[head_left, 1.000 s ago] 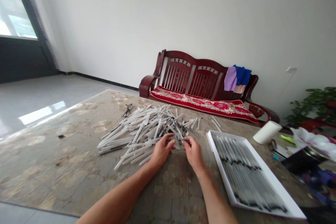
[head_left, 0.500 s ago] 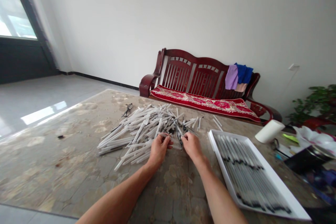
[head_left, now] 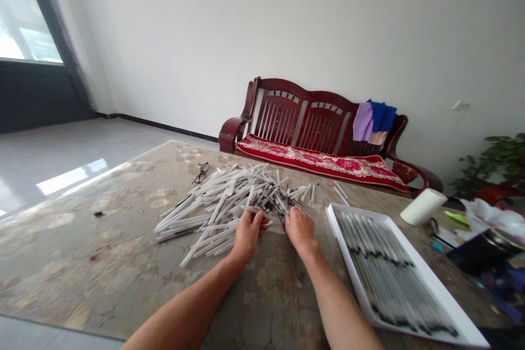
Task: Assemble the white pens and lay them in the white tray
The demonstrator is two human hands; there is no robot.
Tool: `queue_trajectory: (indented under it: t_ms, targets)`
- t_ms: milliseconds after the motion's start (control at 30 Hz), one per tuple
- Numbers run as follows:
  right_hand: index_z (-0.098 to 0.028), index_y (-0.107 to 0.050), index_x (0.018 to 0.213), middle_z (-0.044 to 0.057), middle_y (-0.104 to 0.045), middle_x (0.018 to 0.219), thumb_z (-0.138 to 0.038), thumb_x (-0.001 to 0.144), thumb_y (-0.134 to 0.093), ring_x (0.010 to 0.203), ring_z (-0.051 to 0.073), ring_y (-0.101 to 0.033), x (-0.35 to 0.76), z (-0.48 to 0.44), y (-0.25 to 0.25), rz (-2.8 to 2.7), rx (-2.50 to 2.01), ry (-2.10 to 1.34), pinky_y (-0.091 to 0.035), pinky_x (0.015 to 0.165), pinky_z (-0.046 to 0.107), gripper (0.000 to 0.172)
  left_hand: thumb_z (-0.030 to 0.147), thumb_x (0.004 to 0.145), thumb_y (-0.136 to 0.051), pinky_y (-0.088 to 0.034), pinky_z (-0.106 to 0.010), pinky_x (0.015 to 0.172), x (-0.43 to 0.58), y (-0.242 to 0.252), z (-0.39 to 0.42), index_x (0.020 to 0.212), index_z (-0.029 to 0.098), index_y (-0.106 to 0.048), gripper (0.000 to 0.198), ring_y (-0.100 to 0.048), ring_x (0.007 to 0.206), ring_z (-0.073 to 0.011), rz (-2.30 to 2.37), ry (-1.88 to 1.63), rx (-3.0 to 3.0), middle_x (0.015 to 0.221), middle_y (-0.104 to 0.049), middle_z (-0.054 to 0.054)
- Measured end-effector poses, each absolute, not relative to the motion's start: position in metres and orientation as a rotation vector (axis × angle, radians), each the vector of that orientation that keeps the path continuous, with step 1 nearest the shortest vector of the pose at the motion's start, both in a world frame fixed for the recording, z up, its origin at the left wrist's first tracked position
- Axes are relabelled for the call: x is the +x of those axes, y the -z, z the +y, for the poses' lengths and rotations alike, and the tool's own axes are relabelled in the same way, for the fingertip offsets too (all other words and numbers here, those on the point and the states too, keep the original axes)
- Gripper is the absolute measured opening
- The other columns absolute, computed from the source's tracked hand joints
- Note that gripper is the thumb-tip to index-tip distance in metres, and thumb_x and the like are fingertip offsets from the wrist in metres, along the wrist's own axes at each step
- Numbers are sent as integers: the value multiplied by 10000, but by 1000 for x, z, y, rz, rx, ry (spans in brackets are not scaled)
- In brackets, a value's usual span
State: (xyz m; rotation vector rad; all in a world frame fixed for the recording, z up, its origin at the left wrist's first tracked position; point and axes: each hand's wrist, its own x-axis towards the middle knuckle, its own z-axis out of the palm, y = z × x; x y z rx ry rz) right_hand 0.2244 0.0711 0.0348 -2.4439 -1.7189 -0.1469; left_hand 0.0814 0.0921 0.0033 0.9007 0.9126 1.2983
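Note:
A heap of thin white and translucent pen barrels (head_left: 217,202), with some black parts among them, lies on the table. At its near edge, my left hand (head_left: 248,234) is closed with a pale pen barrel (head_left: 251,209) across its fingers. To the right, my right hand (head_left: 301,227) is closed, palm down, its fingertips against the dark and clear pieces at the heap's right end. What it pinches is hidden by the fingers. A white tray (head_left: 334,224) stands right of my right hand, with rows of clear, black-ended pens (head_left: 394,279) in it.
Black-framed glasses (head_left: 200,173) lie behind the heap. A white roll (head_left: 423,206), a black cylindrical cup (head_left: 479,251) and clutter are at the right. The patterned table (head_left: 123,262) extends left. A red wooden bench (head_left: 307,115) stands beyond it.
My right hand has turned slightly, knuckles more upward, and its fingers are more hidden. My left hand stays nearly in place. The view has shifted slightly.

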Motion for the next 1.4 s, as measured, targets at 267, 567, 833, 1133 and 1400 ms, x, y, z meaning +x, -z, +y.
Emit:
queue_trajectory:
  t_ms: [267, 567, 833, 1133, 1400]
  targets:
    - [-183, -618, 945, 100, -704, 929, -144, 909, -490, 867, 202, -680, 246, 35, -17, -1588, -2075, 15, -471, 693, 259, 138, 320, 855, -651, -586, -278, 598, 78, -13, 94, 823, 179, -561, 170, -734, 659, -186, 894, -1345, 660, 684, -707, -16]
    - [-192, -685, 860, 57, -642, 837, -289, 830, -459, 612, 163, -620, 254, 21, 8, -1304, -1594, -403, -519, 486, 252, 249, 230, 909, -592, -585, -229, 601, 73, -16, 99, 793, 177, -544, 137, -741, 664, -153, 899, -1404, 554, 659, -705, -7]
    - [-195, -704, 821, 52, -628, 796, -333, 812, -507, 580, 165, -615, 254, 20, 5, -1264, -1535, -423, -541, 476, 270, 241, 243, 911, -592, -591, -234, 616, 72, -15, 100, 779, 174, -540, 158, -742, 672, -153, 895, -1399, 535, 670, -705, -22]
    - [-207, -715, 857, 53, -633, 831, -249, 844, -480, 625, 157, -621, 260, 18, 6, -1380, -1534, -303, -536, 529, 249, 238, 401, 813, -685, -591, -255, 598, 69, -13, 100, 811, 185, -553, 253, -738, 669, -173, 885, -1385, 697, 693, -697, -7]
    - [-204, -693, 882, 1, -635, 700, -363, 785, -655, 558, 140, -587, 250, 18, -8, -1223, -1323, -592, -505, 508, 247, 190, 445, 653, -821, -565, -229, 521, 73, -21, 84, 801, 162, -609, 384, -711, 586, -168, 744, -1119, 866, 618, -708, -7]
